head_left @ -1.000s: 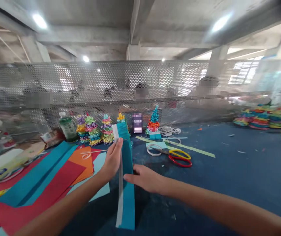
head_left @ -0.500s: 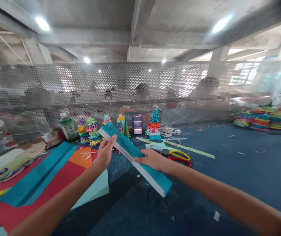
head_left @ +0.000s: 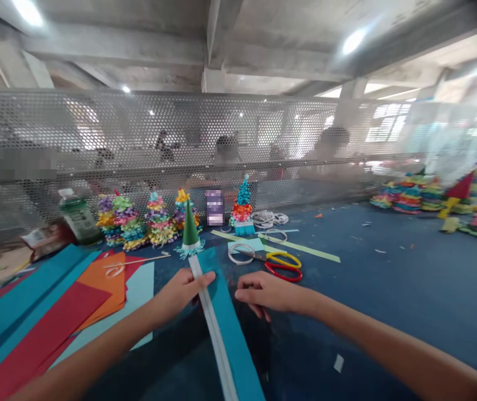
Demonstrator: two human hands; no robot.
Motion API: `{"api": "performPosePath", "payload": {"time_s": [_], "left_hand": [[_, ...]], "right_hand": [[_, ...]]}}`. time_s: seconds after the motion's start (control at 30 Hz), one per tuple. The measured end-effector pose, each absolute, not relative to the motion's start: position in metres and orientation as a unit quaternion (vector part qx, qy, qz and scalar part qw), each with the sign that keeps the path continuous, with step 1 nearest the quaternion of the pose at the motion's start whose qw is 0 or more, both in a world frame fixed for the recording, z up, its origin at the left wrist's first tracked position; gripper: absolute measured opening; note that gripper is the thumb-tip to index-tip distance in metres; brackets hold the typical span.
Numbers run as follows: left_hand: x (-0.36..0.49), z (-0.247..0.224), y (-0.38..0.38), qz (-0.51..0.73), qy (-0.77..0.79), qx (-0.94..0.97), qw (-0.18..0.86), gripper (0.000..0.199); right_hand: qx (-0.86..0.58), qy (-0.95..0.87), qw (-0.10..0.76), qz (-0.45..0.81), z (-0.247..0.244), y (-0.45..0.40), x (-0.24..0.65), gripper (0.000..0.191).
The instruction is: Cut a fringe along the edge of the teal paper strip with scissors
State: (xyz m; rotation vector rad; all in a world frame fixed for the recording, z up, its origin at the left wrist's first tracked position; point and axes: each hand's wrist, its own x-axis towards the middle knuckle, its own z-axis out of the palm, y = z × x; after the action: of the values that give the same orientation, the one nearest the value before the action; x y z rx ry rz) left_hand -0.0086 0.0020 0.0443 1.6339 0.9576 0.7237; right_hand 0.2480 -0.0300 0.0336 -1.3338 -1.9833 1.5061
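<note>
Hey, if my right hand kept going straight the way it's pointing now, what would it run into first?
Your right hand would most likely meet the long teal paper strip first, just past its fingertips, though depth is hard to judge from this view.

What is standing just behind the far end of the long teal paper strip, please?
A green paper cone on a fringed teal base; it hides part of a multicoloured curled-paper tree.

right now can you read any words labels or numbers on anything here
green bottle label: too small and blurred to read
packet by the bottle: too blurred to read
purple and white panel behind the paper trees: pixelated, unreadable
No other text shows.
</note>
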Motion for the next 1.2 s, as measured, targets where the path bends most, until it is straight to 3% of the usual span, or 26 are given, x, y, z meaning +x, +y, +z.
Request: {"api": "performPosePath", "payload": {"time_s": [0.47, 0.93, 1.2], "left_hand": [[0.012, 0.002, -0.015, 0.258, 0.367, 0.665, 0.597, 0.056], [0.006, 0.004, -0.013, 0.215, 0.305, 0.679, 0.632, 0.054], [0.001, -0.004, -0.015, 0.214, 0.318, 0.665, 0.641, 0.058]], "right_hand": [[-0.483, -0.590, 0.296, 0.575, -0.002, -0.027, 0.233, 0.030], [-0.454, -0.605, 0.281, 0.591, -0.016, -0.033, 0.236, 0.026], [-0.491, -0.654, 0.249, 0.519, 0.002, -0.053, 0.220, 0.032]]}}
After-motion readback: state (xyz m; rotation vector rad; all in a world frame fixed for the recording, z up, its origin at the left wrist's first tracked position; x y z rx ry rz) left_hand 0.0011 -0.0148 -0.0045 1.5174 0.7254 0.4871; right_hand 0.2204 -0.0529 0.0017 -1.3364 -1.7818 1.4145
